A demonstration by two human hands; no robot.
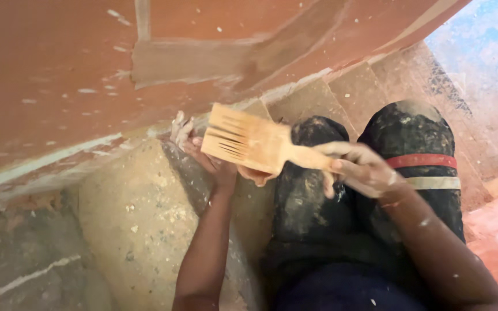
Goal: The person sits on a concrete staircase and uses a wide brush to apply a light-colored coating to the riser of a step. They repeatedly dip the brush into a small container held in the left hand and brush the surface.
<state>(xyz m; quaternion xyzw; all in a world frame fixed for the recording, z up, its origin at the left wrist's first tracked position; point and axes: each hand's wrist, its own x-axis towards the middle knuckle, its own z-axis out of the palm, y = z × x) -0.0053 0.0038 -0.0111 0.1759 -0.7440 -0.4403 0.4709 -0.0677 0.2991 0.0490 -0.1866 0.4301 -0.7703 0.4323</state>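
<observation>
Terracotta-red wall [59,69] fills the upper left of the frame, flecked with white and crossed by a paler brown-grey smeared patch [191,63] near top centre. The brush [249,141] at centre glows pale orange-tan with dark slits between its bristles. Lower right, black trousers [410,138] dusted grey carry one red band [422,160] over one whitish band [433,182].
</observation>
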